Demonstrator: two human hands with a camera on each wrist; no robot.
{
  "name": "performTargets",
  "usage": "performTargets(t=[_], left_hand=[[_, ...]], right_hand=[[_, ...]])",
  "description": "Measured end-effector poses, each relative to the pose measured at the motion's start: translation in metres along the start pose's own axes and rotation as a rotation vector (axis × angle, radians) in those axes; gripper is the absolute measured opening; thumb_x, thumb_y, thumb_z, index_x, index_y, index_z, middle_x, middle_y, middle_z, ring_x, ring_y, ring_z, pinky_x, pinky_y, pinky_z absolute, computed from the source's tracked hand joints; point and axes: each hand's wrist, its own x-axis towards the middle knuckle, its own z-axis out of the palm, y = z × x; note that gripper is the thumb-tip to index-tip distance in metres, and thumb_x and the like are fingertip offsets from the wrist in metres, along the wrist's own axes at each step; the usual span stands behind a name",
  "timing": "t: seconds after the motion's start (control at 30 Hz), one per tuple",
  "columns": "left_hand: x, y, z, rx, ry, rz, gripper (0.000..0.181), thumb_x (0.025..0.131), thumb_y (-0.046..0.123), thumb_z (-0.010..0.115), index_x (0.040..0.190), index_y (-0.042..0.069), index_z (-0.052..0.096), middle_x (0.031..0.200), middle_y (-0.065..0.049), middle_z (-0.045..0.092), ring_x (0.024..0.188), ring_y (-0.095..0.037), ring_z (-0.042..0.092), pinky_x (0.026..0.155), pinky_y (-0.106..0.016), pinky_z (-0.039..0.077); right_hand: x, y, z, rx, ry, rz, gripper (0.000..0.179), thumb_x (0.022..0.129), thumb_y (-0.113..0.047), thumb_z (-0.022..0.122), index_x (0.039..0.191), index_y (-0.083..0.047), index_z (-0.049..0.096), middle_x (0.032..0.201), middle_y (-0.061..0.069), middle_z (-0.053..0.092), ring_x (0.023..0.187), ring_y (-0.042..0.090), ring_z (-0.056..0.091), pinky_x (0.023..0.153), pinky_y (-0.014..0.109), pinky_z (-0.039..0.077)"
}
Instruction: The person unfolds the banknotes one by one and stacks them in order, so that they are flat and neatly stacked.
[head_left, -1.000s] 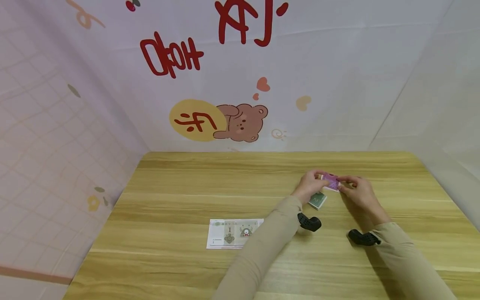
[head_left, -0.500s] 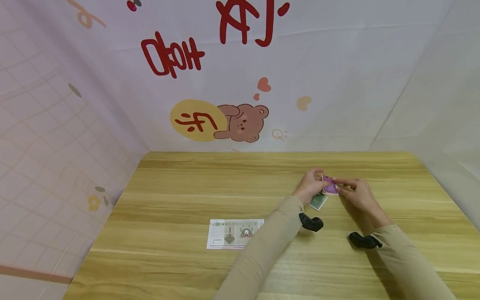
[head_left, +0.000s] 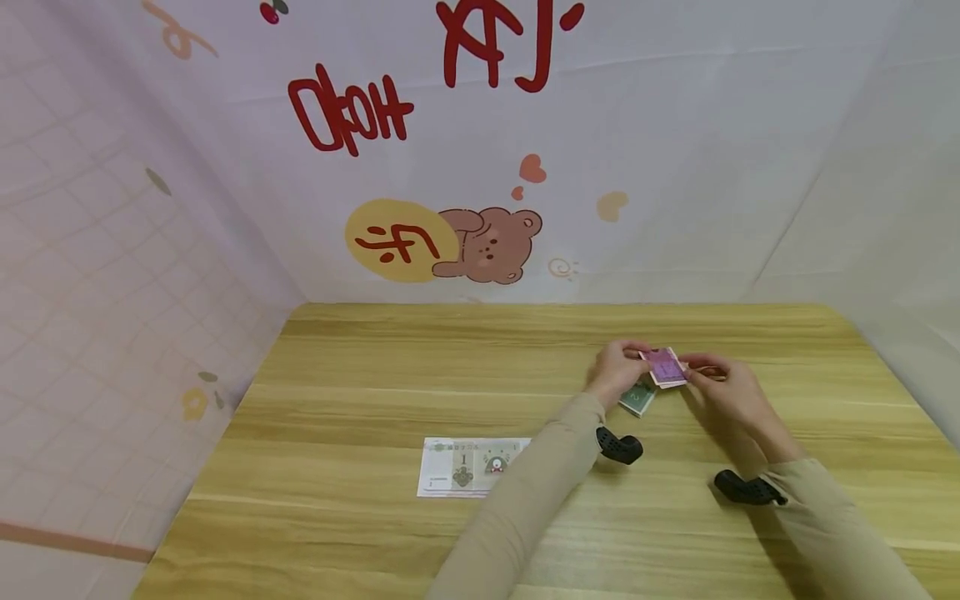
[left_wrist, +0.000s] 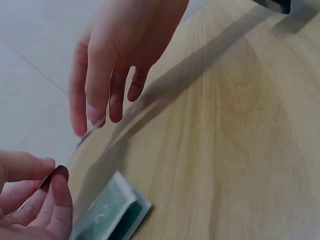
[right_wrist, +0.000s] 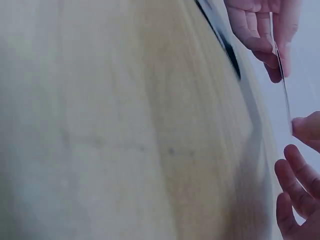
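Observation:
A purple folded play banknote (head_left: 664, 367), seen in the head view at the right of the table, is held up between both hands. My left hand (head_left: 617, 371) pinches its left side between thumb and fingers. At its right edge my right hand (head_left: 731, 392) holds it by the fingertips. The right wrist view shows the note (right_wrist: 283, 82) edge-on as a thin line, one end by the right thumb. Just below the left hand lies a green folded banknote (head_left: 637, 397) marked 2, its layers slightly sprung apart in the left wrist view.
A pale banknote (head_left: 463, 467) marked 1 lies flat on the wooden table (head_left: 337, 400), partly covered by the left sleeve (head_left: 525, 492). Black wrist devices (head_left: 619, 446) sit on both cuffs. A printed cloth wall (head_left: 660, 150) rises behind the table.
The purple banknote has tilted and turned between the hands, and its layers now show slightly apart at the lower edge. The right hand has shifted a little to the right.

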Motion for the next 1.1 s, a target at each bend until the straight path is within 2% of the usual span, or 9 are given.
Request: performTargets(t=[0.13, 0.27, 0.33, 0.5, 0.63, 0.8, 0.97, 1.03, 1.1], left_hand=[[0.0, 0.001, -0.01, 0.001, 0.038, 0.029, 0.022, 0.075, -0.003, 0.076, 0.093, 0.009, 0.073, 0.079, 0.001, 0.065, 0.065, -0.004, 0.053, 0.06, -0.02, 0.042], [-0.002, 0.001, -0.017, 0.011, 0.056, 0.02, 0.023, 0.074, 0.001, 0.079, 0.092, 0.014, 0.073, 0.078, 0.007, 0.064, 0.067, -0.004, 0.055, 0.066, -0.022, 0.043], [-0.003, -0.002, -0.018, -0.014, 0.046, 0.024, 0.024, 0.074, 0.001, 0.079, 0.094, 0.013, 0.072, 0.08, 0.006, 0.064, 0.069, -0.004, 0.057, 0.068, -0.022, 0.045], [-0.008, -0.011, -0.021, -0.094, 0.003, 0.035, 0.027, 0.076, -0.004, 0.076, 0.098, 0.01, 0.069, 0.084, 0.004, 0.064, 0.072, -0.007, 0.059, 0.067, -0.023, 0.05], [-0.013, -0.017, -0.024, -0.109, -0.014, 0.048, 0.028, 0.076, -0.005, 0.076, 0.099, 0.007, 0.068, 0.084, 0.001, 0.064, 0.071, -0.007, 0.059, 0.064, -0.023, 0.05], [-0.02, -0.018, -0.032, 0.008, -0.03, 0.1, 0.029, 0.076, 0.002, 0.08, 0.102, 0.01, 0.067, 0.093, 0.001, 0.065, 0.081, -0.009, 0.06, 0.072, -0.022, 0.049], [-0.027, -0.013, -0.043, 0.287, -0.041, 0.217, 0.032, 0.078, 0.017, 0.082, 0.108, 0.017, 0.069, 0.11, 0.003, 0.061, 0.088, -0.009, 0.055, 0.074, -0.02, 0.043], [-0.03, -0.009, -0.047, 0.362, -0.037, 0.27, 0.032, 0.078, 0.021, 0.082, 0.107, 0.018, 0.07, 0.112, 0.003, 0.059, 0.089, -0.009, 0.053, 0.072, -0.019, 0.041], [-0.033, -0.006, -0.049, 0.397, -0.039, 0.317, 0.031, 0.078, 0.023, 0.082, 0.107, 0.017, 0.071, 0.113, 0.003, 0.057, 0.094, -0.01, 0.053, 0.074, -0.017, 0.041]], right_hand=[[-0.004, -0.005, 0.0, 0.035, 0.022, -0.007, 0.029, 0.096, -0.008, 0.06, 0.12, 0.008, 0.061, 0.109, 0.03, 0.063, 0.087, -0.009, 0.054, 0.07, 0.011, 0.046], [-0.005, -0.01, 0.005, 0.13, 0.027, -0.001, 0.032, 0.095, -0.006, 0.061, 0.121, 0.012, 0.058, 0.107, 0.031, 0.063, 0.086, -0.003, 0.06, 0.07, 0.015, 0.05], [-0.005, -0.014, 0.007, 0.195, 0.032, 0.02, 0.035, 0.095, -0.007, 0.061, 0.122, 0.014, 0.055, 0.105, 0.025, 0.066, 0.086, 0.001, 0.064, 0.071, 0.017, 0.052], [-0.005, -0.023, 0.013, 0.36, 0.061, 0.046, 0.037, 0.094, -0.005, 0.062, 0.121, 0.019, 0.052, 0.096, -0.004, 0.069, 0.084, 0.002, 0.064, 0.073, 0.019, 0.053], [-0.005, -0.029, 0.018, 0.52, 0.073, 0.017, 0.035, 0.091, 0.003, 0.062, 0.117, 0.022, 0.049, 0.094, -0.004, 0.069, 0.082, 0.005, 0.066, 0.072, 0.02, 0.054], [-0.005, -0.037, 0.024, 0.595, 0.078, 0.009, 0.031, 0.09, 0.006, 0.063, 0.116, 0.02, 0.053, 0.095, -0.002, 0.07, 0.082, 0.006, 0.066, 0.072, 0.02, 0.054], [-0.005, -0.048, 0.03, 0.531, 0.06, 0.009, 0.032, 0.09, 0.005, 0.063, 0.119, 0.016, 0.054, 0.098, -0.004, 0.069, 0.086, 0.004, 0.066, 0.073, 0.018, 0.053], [-0.005, -0.053, 0.031, 0.488, 0.05, -0.007, 0.033, 0.091, 0.004, 0.062, 0.12, 0.017, 0.053, 0.099, -0.003, 0.069, 0.086, 0.003, 0.066, 0.073, 0.018, 0.053], [-0.005, -0.058, 0.033, 0.447, 0.042, -0.03, 0.034, 0.091, 0.004, 0.062, 0.121, 0.018, 0.052, 0.101, 0.001, 0.069, 0.087, 0.002, 0.066, 0.073, 0.018, 0.052]])
